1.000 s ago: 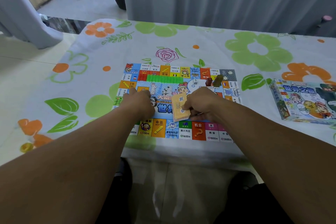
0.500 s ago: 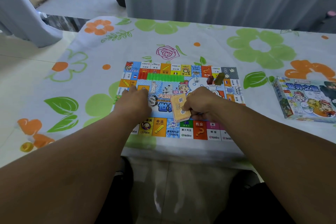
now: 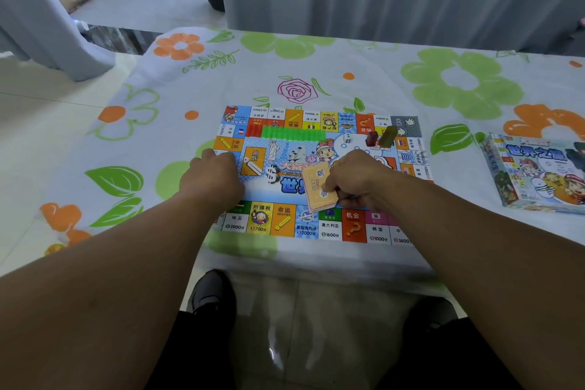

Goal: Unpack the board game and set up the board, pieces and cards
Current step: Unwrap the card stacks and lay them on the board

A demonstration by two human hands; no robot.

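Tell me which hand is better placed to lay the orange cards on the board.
Probably right. The right hand grips the cards above the middle of the board; the left hand rests on its left side, apart from them.

Two forearms are observed, bare as far as the left hand [image 3: 212, 179] and right hand [image 3: 357, 180]. A black garment [image 3: 202, 358] is noted over both thighs at the lower edge; its cut cannot be determined. Two dark shoes are recorded: the left shoe [image 3: 210, 298], black with greyish sheen on its upper, and the right shoe [image 3: 433, 310], less distinct.
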